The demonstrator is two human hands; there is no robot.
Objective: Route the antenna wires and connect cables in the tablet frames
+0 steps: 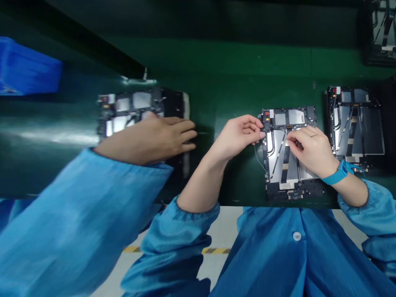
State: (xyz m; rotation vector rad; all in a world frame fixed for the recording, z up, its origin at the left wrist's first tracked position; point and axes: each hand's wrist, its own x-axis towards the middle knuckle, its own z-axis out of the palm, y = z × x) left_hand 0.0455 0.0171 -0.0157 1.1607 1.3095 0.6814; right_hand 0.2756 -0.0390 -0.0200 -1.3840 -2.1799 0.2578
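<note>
An opened flat electronic device [278,165], its silver panels, black strips and cables exposed, lies before me on the green table. At its upper left edge, my left hand [239,134] has its fingers closed together. From under those fingertips a thin grey cable [258,160] loops down to the device's left side. My right hand [312,149] is over the device's upper middle, thumb and forefinger pinched close to its surface. A thin dark wire arcs toward that pinch, but what lies between the fingertips is hidden. A blue band [335,176] circles my right wrist.
A second opened device [366,128] is at the right, and part of another [385,43] shows at the top right. On the left, a co-worker's hand [161,138] reaches over a similar device [142,100]. A blue bin [34,70] stands at the far left.
</note>
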